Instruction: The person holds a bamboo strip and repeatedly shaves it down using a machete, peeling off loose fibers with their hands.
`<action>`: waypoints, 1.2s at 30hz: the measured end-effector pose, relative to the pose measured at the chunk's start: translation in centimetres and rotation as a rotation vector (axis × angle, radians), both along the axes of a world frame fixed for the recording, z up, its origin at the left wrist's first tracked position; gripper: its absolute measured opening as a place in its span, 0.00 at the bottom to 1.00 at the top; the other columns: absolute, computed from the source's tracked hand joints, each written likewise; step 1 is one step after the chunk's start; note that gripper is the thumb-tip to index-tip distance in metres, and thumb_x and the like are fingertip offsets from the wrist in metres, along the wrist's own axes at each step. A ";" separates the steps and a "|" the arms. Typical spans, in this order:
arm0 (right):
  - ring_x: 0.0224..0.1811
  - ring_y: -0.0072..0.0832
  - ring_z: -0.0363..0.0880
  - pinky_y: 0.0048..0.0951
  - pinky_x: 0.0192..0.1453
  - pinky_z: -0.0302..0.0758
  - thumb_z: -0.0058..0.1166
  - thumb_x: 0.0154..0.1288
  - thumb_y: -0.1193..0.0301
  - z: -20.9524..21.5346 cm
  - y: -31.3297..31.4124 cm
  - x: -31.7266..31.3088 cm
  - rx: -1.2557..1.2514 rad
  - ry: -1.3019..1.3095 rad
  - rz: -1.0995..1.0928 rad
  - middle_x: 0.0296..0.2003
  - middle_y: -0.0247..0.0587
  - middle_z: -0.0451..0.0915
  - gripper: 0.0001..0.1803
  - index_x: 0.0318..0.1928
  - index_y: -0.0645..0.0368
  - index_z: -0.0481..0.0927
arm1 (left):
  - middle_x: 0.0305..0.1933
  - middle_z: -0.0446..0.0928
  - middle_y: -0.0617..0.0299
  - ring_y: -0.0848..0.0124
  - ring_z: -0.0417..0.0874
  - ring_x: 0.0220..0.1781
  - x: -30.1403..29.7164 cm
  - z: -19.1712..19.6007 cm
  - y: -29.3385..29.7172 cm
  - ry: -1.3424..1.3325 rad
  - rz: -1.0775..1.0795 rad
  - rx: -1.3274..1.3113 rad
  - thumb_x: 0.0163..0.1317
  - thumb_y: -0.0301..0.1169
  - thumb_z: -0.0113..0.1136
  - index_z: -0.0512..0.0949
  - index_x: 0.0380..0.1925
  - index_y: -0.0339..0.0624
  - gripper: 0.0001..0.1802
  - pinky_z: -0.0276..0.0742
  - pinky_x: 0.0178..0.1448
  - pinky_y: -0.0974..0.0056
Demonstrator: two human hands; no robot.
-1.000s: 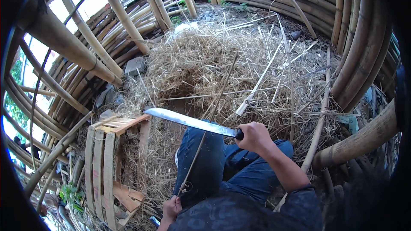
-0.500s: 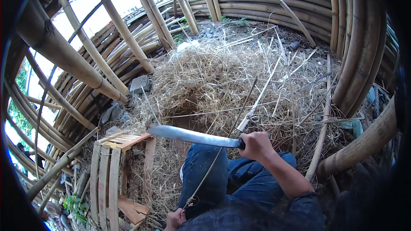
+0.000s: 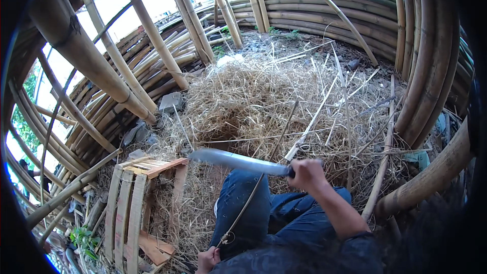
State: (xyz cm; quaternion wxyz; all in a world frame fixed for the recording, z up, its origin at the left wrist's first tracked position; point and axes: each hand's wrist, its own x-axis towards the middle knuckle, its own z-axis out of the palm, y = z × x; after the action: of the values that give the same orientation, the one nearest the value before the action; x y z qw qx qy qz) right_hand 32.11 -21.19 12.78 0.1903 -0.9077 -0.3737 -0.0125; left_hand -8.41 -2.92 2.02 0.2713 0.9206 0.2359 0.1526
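My right hand (image 3: pixel 308 175) is wrapped round the dark handle of a machete (image 3: pixel 238 162), whose long blade points left above my knee. Down at the lower edge, my left hand (image 3: pixel 208 260) grips the near end of a thin bamboo strip (image 3: pixel 245 207). The strip slants up and away past my leg and crosses the blade near the handle; whether they touch I cannot tell. A small curl of shaving (image 3: pixel 302 146) shows just beyond the blade by the handle. My bent knee in blue jeans (image 3: pixel 243 193) lies under the strip.
A slatted wooden crate (image 3: pixel 124 213) stands at the left. Dry shavings (image 3: pixel 264 101) heap up ahead, with a pale split bamboo piece (image 3: pixel 309 127) lying across them. Bamboo poles (image 3: pixel 101 56) rise at the left, and a thick pole (image 3: pixel 428 170) lies at the right.
The machete and my right hand have shifted slightly right and nearer, with the view tilting a little. A curl of shaving now shows beyond the blade. My left hand keeps its hold.
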 end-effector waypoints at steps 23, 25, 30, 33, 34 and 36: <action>0.31 0.45 0.84 0.43 0.40 0.81 0.59 0.52 0.61 -1.5 -0.6 6.9 0.096 0.079 -0.260 0.26 0.53 0.81 0.14 0.30 0.61 0.82 | 0.16 0.70 0.45 0.46 0.76 0.19 -0.3 -1.5 -0.3 -0.054 0.045 0.017 0.66 0.37 0.52 0.74 0.28 0.46 0.11 0.68 0.21 0.50; 0.32 0.45 0.84 0.43 0.41 0.81 0.58 0.53 0.61 -0.4 -2.3 8.7 0.128 0.041 -0.380 0.27 0.53 0.82 0.15 0.30 0.62 0.82 | 0.15 0.69 0.45 0.45 0.75 0.19 0.9 0.6 -0.7 -0.041 0.101 -0.028 0.66 0.42 0.53 0.72 0.21 0.44 0.18 0.68 0.20 0.51; 0.32 0.50 0.84 0.44 0.40 0.81 0.56 0.53 0.64 -0.2 -3.2 6.1 0.223 0.094 -0.451 0.26 0.59 0.81 0.16 0.30 0.68 0.82 | 0.17 0.72 0.45 0.46 0.76 0.19 -0.9 -2.1 0.0 -0.075 0.044 0.095 0.66 0.35 0.51 0.75 0.30 0.45 0.08 0.68 0.22 0.49; 0.30 0.46 0.84 0.42 0.39 0.82 0.56 0.52 0.65 -1.2 -3.3 3.0 0.254 0.195 -0.353 0.25 0.54 0.82 0.13 0.30 0.65 0.81 | 0.17 0.71 0.44 0.46 0.76 0.19 -1.0 -2.9 0.5 -0.067 0.022 0.034 0.67 0.35 0.51 0.75 0.31 0.44 0.09 0.68 0.22 0.48; 0.30 0.45 0.84 0.42 0.40 0.81 0.57 0.52 0.65 -1.0 -2.6 1.4 0.229 0.194 -0.306 0.25 0.52 0.82 0.13 0.30 0.64 0.82 | 0.17 0.71 0.43 0.45 0.75 0.18 -1.2 -2.7 0.4 -0.054 0.023 0.012 0.67 0.35 0.51 0.75 0.31 0.44 0.09 0.68 0.22 0.48; 0.29 0.47 0.82 0.44 0.36 0.79 0.59 0.51 0.64 -1.8 -1.6 -1.6 0.243 0.161 -0.177 0.23 0.51 0.81 0.11 0.27 0.60 0.81 | 0.16 0.71 0.43 0.45 0.75 0.18 -1.0 -2.5 0.3 -0.040 0.017 0.008 0.67 0.36 0.51 0.75 0.30 0.44 0.10 0.68 0.22 0.49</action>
State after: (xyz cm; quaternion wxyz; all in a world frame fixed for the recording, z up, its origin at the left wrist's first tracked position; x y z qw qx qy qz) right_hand 30.54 -22.74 10.93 0.3259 -0.9056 -0.2716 -0.0016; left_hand -9.44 -2.67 -0.46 0.2708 0.9164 0.2377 0.1743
